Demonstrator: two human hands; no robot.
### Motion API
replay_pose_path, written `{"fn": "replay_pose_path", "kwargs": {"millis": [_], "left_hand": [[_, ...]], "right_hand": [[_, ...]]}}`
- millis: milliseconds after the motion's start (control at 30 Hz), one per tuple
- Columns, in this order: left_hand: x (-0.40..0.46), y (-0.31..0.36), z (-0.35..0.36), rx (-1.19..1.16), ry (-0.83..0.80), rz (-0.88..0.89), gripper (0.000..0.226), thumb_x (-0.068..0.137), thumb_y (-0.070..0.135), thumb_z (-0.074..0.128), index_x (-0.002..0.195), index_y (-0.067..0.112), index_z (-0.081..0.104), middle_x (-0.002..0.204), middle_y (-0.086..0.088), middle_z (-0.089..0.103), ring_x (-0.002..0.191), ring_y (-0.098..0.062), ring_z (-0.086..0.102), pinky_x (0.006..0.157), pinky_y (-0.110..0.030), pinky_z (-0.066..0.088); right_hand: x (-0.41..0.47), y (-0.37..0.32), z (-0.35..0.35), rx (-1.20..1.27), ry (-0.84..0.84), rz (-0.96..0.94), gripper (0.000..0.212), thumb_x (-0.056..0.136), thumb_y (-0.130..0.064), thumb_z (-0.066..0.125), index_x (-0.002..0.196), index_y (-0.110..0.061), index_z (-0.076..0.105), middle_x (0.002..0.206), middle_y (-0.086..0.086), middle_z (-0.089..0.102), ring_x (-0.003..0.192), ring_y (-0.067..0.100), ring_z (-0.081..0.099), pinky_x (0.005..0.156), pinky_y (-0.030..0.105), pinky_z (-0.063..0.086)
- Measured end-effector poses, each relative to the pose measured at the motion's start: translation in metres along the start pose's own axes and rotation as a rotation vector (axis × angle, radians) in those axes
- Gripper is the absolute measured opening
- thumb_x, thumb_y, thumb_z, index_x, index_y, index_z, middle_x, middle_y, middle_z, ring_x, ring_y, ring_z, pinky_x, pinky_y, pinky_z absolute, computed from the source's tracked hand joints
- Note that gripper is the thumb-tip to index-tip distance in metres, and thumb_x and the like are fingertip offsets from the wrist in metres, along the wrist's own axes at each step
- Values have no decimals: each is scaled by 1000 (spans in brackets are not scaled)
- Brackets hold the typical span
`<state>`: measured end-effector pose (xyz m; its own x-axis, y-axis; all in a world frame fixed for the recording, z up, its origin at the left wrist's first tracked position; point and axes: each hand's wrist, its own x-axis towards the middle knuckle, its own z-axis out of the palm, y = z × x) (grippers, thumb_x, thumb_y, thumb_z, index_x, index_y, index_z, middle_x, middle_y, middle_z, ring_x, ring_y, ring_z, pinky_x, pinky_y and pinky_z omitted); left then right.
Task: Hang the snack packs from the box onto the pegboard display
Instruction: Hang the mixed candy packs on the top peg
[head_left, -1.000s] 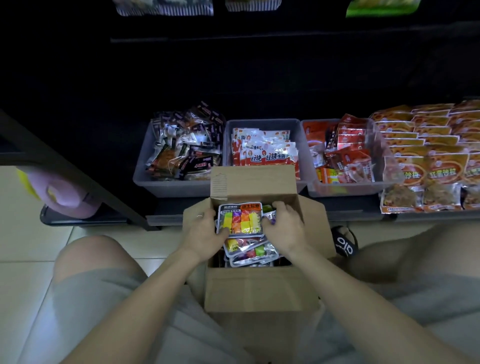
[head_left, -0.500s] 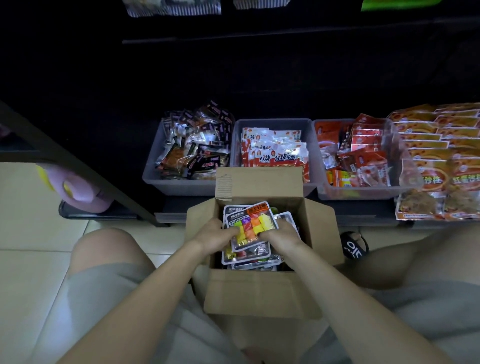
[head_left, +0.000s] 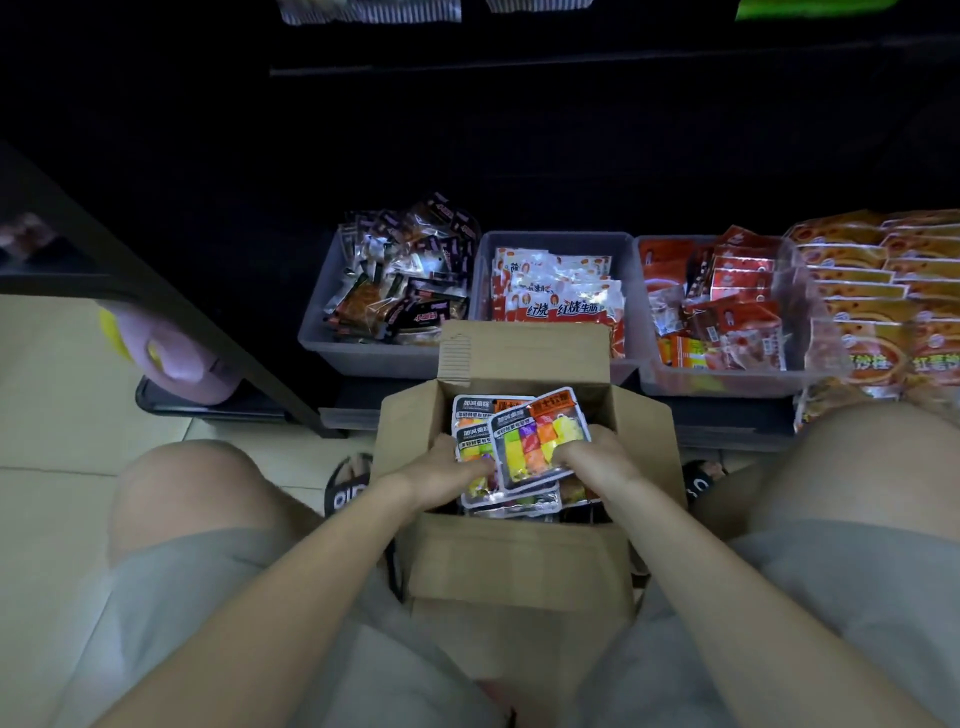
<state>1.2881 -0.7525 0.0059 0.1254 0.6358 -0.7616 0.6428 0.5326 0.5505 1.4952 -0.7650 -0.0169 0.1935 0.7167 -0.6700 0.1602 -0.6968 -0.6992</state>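
Observation:
An open cardboard box (head_left: 519, 561) stands on the floor between my knees, flaps spread. Inside lie several snack packs with grey borders and bright coloured cubes. The top pack (head_left: 535, 441) is tilted, its upper edge turned to the right. My right hand (head_left: 592, 462) grips its lower right edge. My left hand (head_left: 441, 475) holds the left side of the packs (head_left: 475, 431) underneath, fingers tucked in at their edge. The pegboard is a dark panel (head_left: 519, 130) above the bins; hanging packs (head_left: 369, 9) show only at the very top edge.
Three grey bins stand on a low shelf behind the box: dark packs (head_left: 400, 291), red-and-white packs (head_left: 556, 296), red packs (head_left: 722, 317). Orange packs (head_left: 883, 291) are stacked at the right. A dark slanted shelf edge (head_left: 171, 306) and a pink object (head_left: 182, 358) are left. Slippers (head_left: 345, 486) flank the box.
Both hands have sunk a little into the box and twisted the top pack clockwise, fanning it off the packs below. The view has moved closer and tilted.

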Motion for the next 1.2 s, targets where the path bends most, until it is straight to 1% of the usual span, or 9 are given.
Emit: {"fn": "replay_pose_path", "kwargs": {"millis": [67,233,367,533,600,733,833,1000,1200], "left_hand": [[7,-7,5,32,-5,0,67,101,40,64,152,15,28,136,-1,60,123,-20,58,104,-32,45],[26,-16,12,119,71,46,58,94,28,73,135,17,33,134,-9,60,122,-26,62,107,-44,51],[34,-20,19,113,155,106,62,85,26,82,120,24,30,131,-10,58,118,-27,62,104,-47,53],[36,-16,19,-143,165,68,63,87,17,82,123,16,31,118,-2,64,109,-21,66,97,-39,55],[38,-14,14,-269,144,16,58,88,22,83,122,13,36,112,0,66,102,-19,68,87,-33,55],[41,-13,8,-460,84,-35,53,88,41,82,123,11,54,111,-8,78,99,-25,76,89,-40,61],[39,-11,9,-539,98,-25,41,93,19,78,124,11,52,112,-13,75,95,-28,76,75,-38,62],[36,-11,6,-485,109,58,61,89,9,81,136,12,43,124,-10,70,106,-27,73,93,-48,61],[38,-6,-2,-401,127,137,36,91,7,76,121,20,59,114,-4,74,104,-22,72,93,-39,58]], "right_hand": [[6,4,-4,-16,24,1,13,86,0,63,83,-13,63,82,5,66,74,20,64,57,27,50],[20,9,5,13,47,-15,7,90,-17,72,84,-21,70,93,2,74,88,19,69,83,36,57],[19,16,5,187,-7,78,13,95,-6,67,92,-19,67,99,6,71,88,17,67,72,33,56],[22,17,-1,304,26,128,13,93,-1,68,99,-11,64,107,11,71,94,20,69,76,33,57],[23,16,-4,376,12,155,22,92,-1,68,113,-7,63,112,13,73,95,22,71,71,30,57],[23,14,-6,468,-13,168,36,93,-2,66,127,-5,56,116,17,74,88,26,77,64,31,61],[20,14,-6,428,-41,155,31,94,-1,64,124,-7,57,118,17,72,94,27,76,68,33,61],[13,8,-13,409,119,59,19,95,0,60,110,-11,64,106,14,74,93,30,73,76,38,60],[5,8,-26,361,199,11,32,87,5,63,114,-12,63,102,15,74,90,31,74,78,45,62]]}}
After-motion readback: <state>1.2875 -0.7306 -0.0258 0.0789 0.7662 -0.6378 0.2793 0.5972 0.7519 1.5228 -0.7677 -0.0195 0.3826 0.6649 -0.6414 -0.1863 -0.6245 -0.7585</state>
